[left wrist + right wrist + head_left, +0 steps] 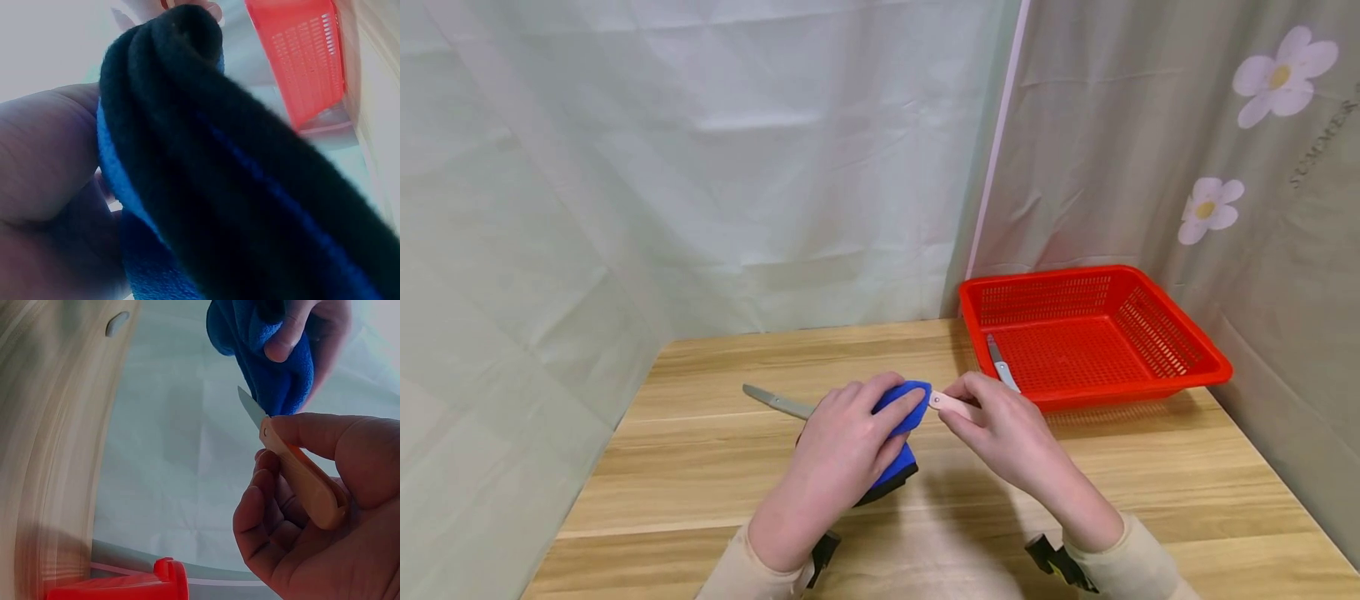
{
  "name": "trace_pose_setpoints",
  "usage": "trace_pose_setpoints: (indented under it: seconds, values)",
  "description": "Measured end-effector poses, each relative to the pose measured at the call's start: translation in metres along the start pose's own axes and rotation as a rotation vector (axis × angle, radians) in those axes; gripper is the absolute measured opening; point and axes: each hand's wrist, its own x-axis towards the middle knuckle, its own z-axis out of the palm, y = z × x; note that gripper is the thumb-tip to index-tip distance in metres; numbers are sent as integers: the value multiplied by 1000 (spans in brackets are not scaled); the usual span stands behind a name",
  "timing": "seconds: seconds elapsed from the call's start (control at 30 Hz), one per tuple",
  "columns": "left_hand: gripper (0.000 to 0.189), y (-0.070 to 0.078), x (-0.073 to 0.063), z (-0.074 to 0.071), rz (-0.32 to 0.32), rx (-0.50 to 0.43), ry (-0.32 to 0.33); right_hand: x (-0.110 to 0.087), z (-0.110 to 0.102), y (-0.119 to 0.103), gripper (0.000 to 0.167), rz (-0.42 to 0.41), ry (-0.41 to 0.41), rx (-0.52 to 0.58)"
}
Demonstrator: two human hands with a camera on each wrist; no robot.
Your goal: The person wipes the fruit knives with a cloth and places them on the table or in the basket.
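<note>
Left hand (847, 433): fingers bent over a folded blue cloth (281, 387) with black edging, gripping it above the table (700, 471). Right hand (1000, 423): thumb and fingers pinch the pale handle of an unfolded knife (300, 478), just right of the cloth and also clear of the tabletop. From the right wrist, the blade (251, 411) runs along the cloth with its tip showing; the head view hides it behind cloth and fingers. Contact along its full length: cannot tell. Judged step: wiping this blade. For a good wipe, hold the handle firm behind the pivot, lay several folds between fingertips and steel, and draw from pivot towards tip with light pressure on the flats. Which side is sharp cannot be told, so avoid squeezing across the edges; side load could also fold the blade onto the right fingers. A grey knife (778, 403) lies at left, partly behind the left hand; another knife (1002, 367) rests inside the red basket (1120, 393) at far right, against its left side.
</note>
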Motion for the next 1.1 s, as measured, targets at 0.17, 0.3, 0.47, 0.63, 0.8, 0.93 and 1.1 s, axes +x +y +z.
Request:
trace_pose_setpoints:
  seconds: [0.17,0.3,0.47,0.63,0.8,0.93,1.1]
  values:
    - [52,-1,0,0,-14,5,-18,0,1,0,11,-4,-2,-6]
    - [52,-3,-1,1,-33,3,-20,-1,1,-1,13,-3,-2,-11]
    - [51,-9,-3,2,-45,2,6,0,0,-1,15,16,-9,4]
    - [51,-15,-5,0,-70,-3,23,0,-2,-2,16,40,-20,31]
    - [51,-20,-5,-3,-87,-8,31,0,-3,-1,15,46,-13,41]
    - [51,-24,-6,-5,-96,-3,37,0,-4,-2,16,60,-18,49]
    - [52,-30,-7,-7,-110,-4,43,1,-5,-2,17,63,-18,55]
